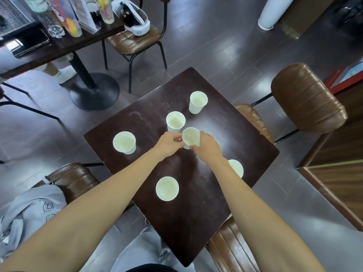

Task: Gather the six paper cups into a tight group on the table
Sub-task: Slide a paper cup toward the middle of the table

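**Head view: two hands on one cup at a dark square table**

Both hands meet at the centre cup (191, 136): the left hand (169, 141) pinches its left wall, the right hand (207, 147) closes fingers round its right side. That cup stands just beside a second cup (175, 121). Four more stand apart: far cup (198, 102), left cup (124, 142), near cup (167, 188), and right cup (236, 167), partly hidden by the right forearm. All six are upright and open on the worn dark wooden table (225, 126). Brown padded chairs (306, 99) ring it on a glossy grey tiled floor (216, 44). A second table (64, 44) at upper left carries bottles.
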